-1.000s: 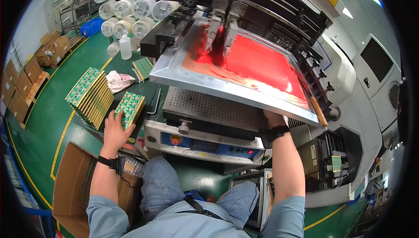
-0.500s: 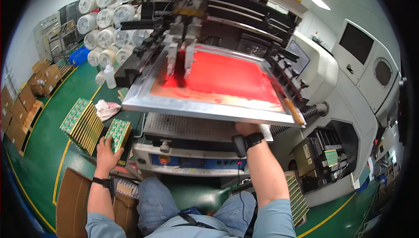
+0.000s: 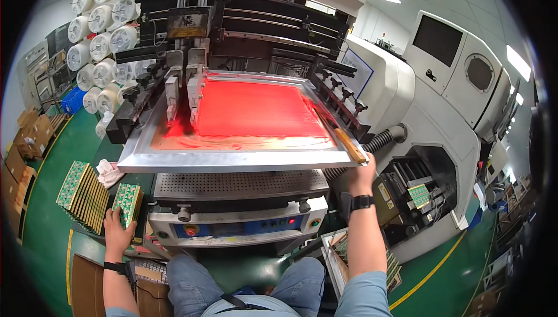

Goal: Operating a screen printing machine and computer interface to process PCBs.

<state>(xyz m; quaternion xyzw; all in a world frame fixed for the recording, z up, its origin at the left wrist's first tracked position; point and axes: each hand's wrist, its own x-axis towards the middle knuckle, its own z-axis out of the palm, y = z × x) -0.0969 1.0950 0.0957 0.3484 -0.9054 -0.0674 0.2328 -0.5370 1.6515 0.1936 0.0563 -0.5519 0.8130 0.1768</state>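
Note:
My left hand (image 3: pixel 118 231) lies at the near end of a stack of green circuit boards (image 3: pixel 129 199), its fingers spread and touching the stack. Beside it on the left stands a longer row of green boards (image 3: pixel 81 192) with yellowish edges. My right hand (image 3: pixel 362 176) is at the front right corner of a silver screen frame (image 3: pixel 221 160); its fingers are mostly hidden. A spatula with a wooden handle (image 3: pixel 349 144) lies on that corner. Red paste (image 3: pixel 261 108) covers most of the screen. Below the frame sits a perforated metal plate (image 3: pixel 238 186).
A crumpled pale cloth (image 3: pixel 108 173) lies behind the boards. The printing machine's front panel (image 3: pixel 232 230) has a red knob. On the right, a large white machine (image 3: pixel 447 113) has a grey hose (image 3: pixel 386 137) nearby and a board in its opening. A rack of boards (image 3: pixel 343 247) stands low right.
My right hand has moved from under the frame's front edge to its front right corner. My left hand stays at the board stack. The whole view has shifted.

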